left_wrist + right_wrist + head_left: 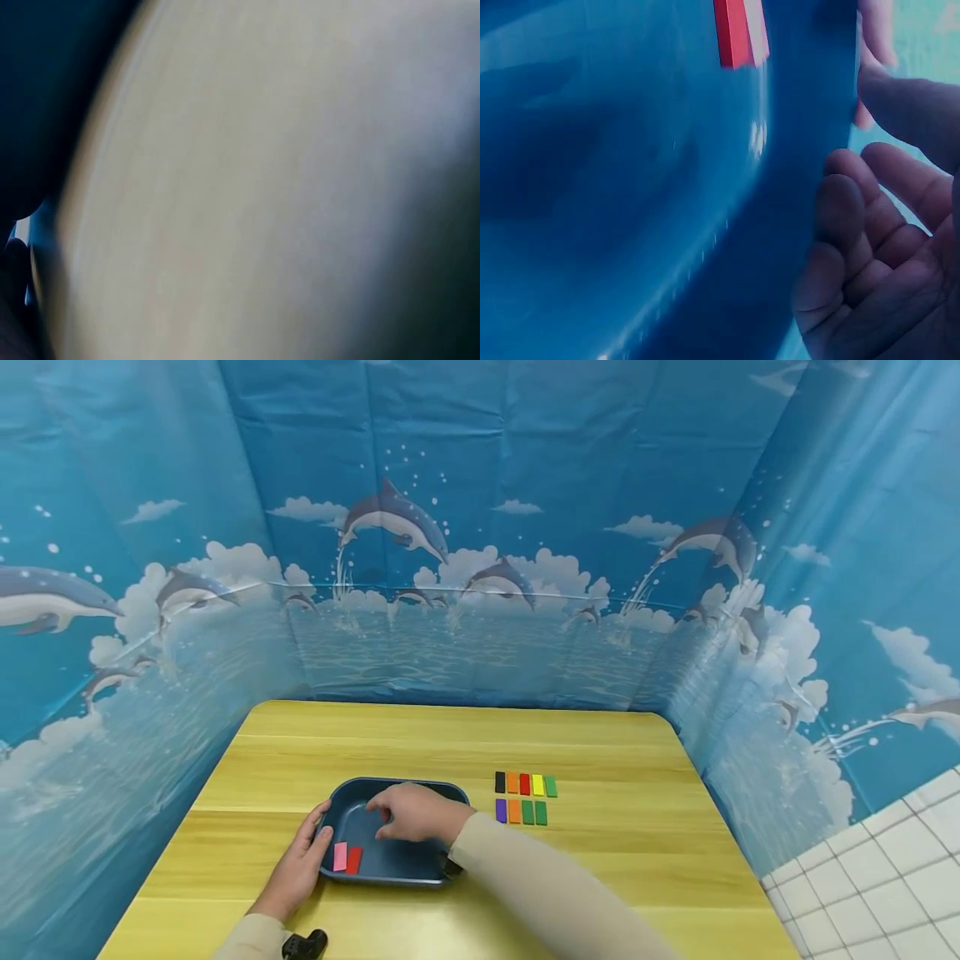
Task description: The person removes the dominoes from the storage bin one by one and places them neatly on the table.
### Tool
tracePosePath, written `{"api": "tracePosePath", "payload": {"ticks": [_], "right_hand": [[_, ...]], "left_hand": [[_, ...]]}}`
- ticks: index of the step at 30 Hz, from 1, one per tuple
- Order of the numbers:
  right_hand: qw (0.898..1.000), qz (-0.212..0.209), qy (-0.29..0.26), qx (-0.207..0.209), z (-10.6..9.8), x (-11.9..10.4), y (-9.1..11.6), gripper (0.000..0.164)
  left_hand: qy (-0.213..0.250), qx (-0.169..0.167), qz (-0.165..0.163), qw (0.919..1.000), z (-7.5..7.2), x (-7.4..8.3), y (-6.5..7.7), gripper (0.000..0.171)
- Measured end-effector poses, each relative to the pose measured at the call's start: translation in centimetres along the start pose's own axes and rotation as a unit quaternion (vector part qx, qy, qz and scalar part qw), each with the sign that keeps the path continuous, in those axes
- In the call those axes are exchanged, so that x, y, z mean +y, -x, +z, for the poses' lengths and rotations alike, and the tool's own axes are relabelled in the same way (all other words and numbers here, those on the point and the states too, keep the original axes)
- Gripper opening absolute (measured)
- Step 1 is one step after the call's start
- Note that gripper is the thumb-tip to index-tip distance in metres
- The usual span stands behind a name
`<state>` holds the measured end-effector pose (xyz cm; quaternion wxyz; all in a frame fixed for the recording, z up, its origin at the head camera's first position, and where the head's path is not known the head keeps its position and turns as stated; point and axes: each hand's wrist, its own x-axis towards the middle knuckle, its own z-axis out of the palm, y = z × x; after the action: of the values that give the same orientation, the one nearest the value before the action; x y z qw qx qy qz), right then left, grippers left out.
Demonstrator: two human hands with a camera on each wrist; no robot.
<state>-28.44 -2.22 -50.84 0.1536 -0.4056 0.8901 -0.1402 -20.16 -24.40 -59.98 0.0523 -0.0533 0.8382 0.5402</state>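
A dark blue rectangular tray lies on the table. The left hand holds it at its left rim. Inside the tray, near the front left corner, a pink tile lies beside a red tile; both also appear at the top of the right wrist view, the red tile in front. Over the tray hovers the right hand, fingers loosely bent, with nothing seen between thumb and fingertips in the right wrist view. The left wrist view is mostly a blurred pale surface, with little of the hand showing.
Two rows of small coloured tiles lie to the right of the tray, in black, orange, red, yellow, green and purple. The yellow wooden table is bordered by a blue dolphin-print curtain at the back and sides.
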Motion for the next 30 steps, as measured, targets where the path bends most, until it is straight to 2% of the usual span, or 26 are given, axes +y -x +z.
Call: {"api": "tracePosePath", "payload": {"ticks": [5, 15, 21, 30], "right_hand": [[0.999, 0.001, 0.031, -0.028, 1.5, -1.4, -2.1, 0.052], [0.997, 0.012, 0.008, -0.079, 4.4, -2.0, -4.8, 0.062], [0.998, -0.004, 0.029, -0.056, 6.1, -2.0, -5.8, 0.057], [0.999, -0.007, -0.001, -0.037, 6.4, -1.4, -5.4, 0.056]], "left_hand": [[0.015, 0.002, 0.006, 0.9999, 0.3, 0.2, 0.0, 0.048], [0.010, 0.018, 0.006, 0.9998, 0.4, 0.0, 0.0, 0.046], [0.003, 0.021, 0.007, 0.9997, 0.3, -0.2, 0.0, 0.045], [-0.002, 0.021, -0.001, 0.9998, 0.2, 0.1, 0.2, 0.045]]}}
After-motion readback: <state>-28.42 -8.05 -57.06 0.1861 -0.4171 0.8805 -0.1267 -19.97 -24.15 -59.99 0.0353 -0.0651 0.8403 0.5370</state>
